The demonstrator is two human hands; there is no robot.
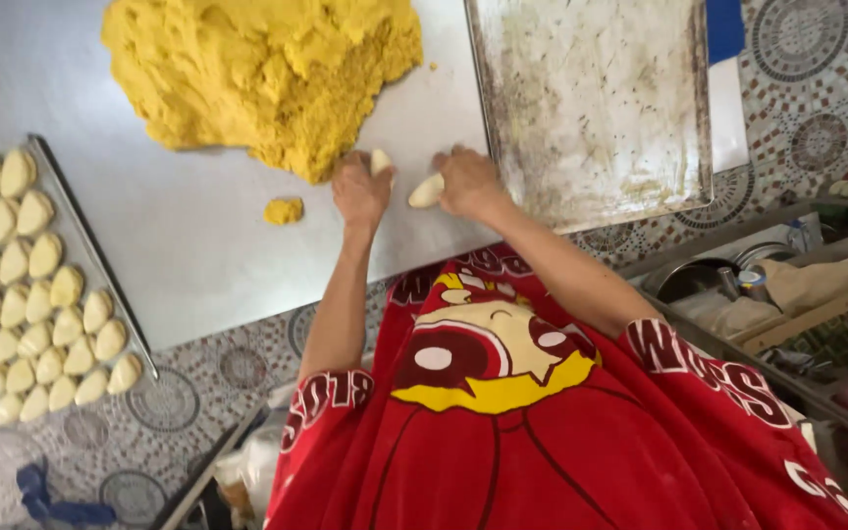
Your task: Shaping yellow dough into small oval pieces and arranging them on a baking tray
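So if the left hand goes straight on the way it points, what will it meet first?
Probably the yellow filling heap: the left hand, holding a small dough piece, points up the metal table toward its near edge.

A bakery-style kitchen: a steel worktable (208, 236), a large yellow filling mound (267, 69) above the hands, metal trays of shaped pale pastries (31, 294) to their left.

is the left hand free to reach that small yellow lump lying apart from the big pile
Probably yes. The left hand holds a pale dough piece, yet the small yellow lump lies close beside it on the bare metal table, with nothing between them.
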